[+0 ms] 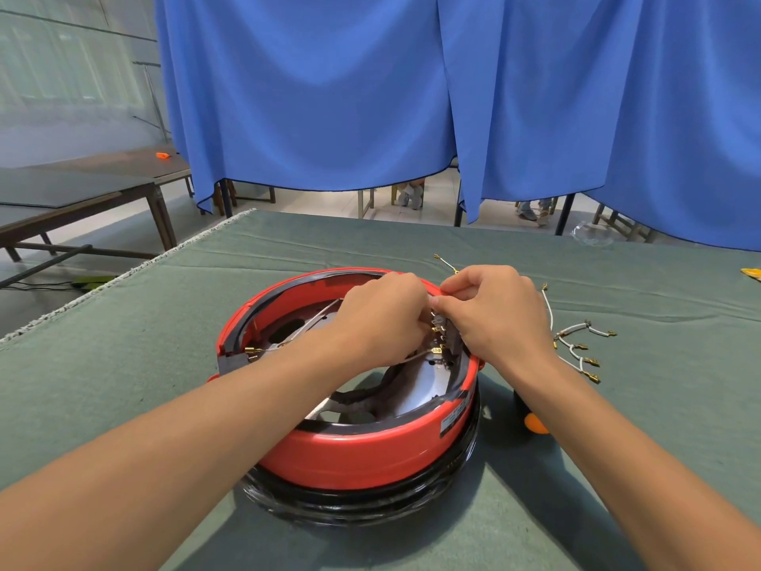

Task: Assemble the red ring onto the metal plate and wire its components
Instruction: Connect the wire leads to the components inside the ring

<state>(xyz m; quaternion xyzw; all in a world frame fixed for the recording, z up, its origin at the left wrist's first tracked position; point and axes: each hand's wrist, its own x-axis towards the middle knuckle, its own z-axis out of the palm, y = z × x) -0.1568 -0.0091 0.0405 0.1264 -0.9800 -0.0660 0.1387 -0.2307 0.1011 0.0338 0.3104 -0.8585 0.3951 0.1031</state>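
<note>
Both hands [436, 319] pinch at red ring [362, 455] far-right inner rim.

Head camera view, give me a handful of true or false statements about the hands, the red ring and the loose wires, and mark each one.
1. Both hands work at the far right inner side of the red ring. True.
2. The left hand lies flat on the green cloth. False: it is raised over the ring, fingers curled at the terminals.
3. Loose white wires with brass ends lie on the cloth to the ring's right. True.
4. The curtain behind the table is red. False: it is blue.
5. The right hand holds the loose wires. False: they lie apart from it.
</note>
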